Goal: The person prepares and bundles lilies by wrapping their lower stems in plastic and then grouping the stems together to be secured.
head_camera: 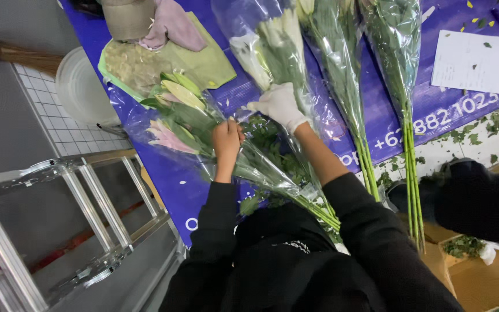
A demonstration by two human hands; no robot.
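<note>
Bare left hand (227,137) pinches the clear sleeve of the pink lily bunch (180,115); gloved right hand (280,106) closes around the white-budded bunch (272,46), green stems crossing below.

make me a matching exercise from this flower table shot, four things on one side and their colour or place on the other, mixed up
Things:
1. right hand
2. left hand
3. sheet of paper
4. folding metal ladder

Descriptions:
A. bare, on the clear plastic sleeve of the pink lily bunch
B. silver, standing left of the blue-covered table
C. in a white glove, on the white lily bunch
D. white, lying at the table's far right

Pairs: 1-C, 2-A, 3-D, 4-B
</note>
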